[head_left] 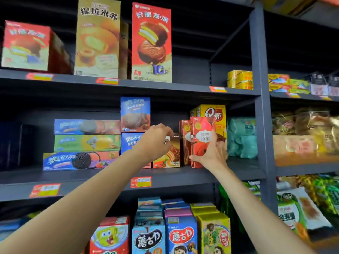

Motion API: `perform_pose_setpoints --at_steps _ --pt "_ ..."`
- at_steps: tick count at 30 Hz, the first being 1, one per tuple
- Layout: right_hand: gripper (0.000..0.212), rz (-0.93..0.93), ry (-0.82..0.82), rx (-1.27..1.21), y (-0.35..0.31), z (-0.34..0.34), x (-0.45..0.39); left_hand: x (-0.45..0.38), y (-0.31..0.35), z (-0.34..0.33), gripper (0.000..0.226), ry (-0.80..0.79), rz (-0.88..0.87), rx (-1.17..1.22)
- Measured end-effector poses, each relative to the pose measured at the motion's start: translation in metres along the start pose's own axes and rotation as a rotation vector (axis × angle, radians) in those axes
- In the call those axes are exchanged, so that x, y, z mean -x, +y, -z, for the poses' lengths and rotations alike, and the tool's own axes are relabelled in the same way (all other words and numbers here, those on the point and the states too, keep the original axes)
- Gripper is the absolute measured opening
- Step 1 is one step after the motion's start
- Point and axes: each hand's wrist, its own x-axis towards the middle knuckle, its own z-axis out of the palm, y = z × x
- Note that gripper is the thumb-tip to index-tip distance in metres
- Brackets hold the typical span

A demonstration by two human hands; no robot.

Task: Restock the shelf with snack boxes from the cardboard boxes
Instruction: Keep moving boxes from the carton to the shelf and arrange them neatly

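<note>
Two bare forearms reach up from the lower corners toward the middle shelf point(183, 176); no sleeve shows on either, uncovered right to the picture's edge; the left hand point(156, 142) and right hand point(213, 153) are both ungloved; the fingernails look short and plain.

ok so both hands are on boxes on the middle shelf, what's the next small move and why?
Probably slide the red box back with the right hand until it lines up with the box behind it. It stands upright on the middle shelf, forward of its neighbours. The left hand holds the top of the brown cake box, steadying it.
</note>
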Motion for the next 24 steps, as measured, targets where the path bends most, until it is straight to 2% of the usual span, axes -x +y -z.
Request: perform_pose_setpoints --at_steps 7,19,24 --pt "0.121 0.01 -0.06 -0.003 -0.003 -0.022 -0.015 -0.017 0.003 -0.027 0.04 0.02 -0.038 -0.187" --pt "0.117 0.026 -0.071 0.057 -0.014 -0.023 -0.009 -0.018 -0.005 -0.035 0.039 0.03 -0.036 -0.192" --pt "0.117 0.001 -0.02 0.157 -0.017 -0.023 -0.007 -0.016 -0.009 -0.033 0.038 0.028 -0.022 -0.196"
